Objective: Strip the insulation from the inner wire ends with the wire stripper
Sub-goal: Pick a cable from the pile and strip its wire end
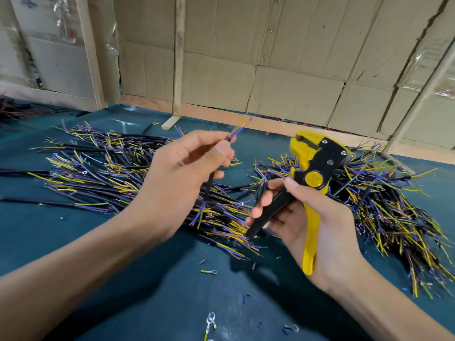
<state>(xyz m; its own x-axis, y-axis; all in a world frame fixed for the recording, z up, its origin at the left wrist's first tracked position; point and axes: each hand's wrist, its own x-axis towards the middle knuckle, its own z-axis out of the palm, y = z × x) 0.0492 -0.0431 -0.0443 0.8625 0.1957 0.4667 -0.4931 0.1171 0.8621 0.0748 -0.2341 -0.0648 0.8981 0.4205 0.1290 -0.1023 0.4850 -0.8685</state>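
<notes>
Your left hand (187, 163) pinches one thin black cable (212, 177), its coloured wire ends (240, 126) pointing up. Your right hand (317, 225) grips one yellow-and-black wire stripper (312, 166). Two wire piles (103, 173) lie on the blue-green table (160, 279). No words show.

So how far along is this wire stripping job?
Hard to say what is done: two piles of cables lie on the table. In hand: left hand pinches one cable, right hand holds the stripper, apart from it. That cable's ends are blurred.
</notes>
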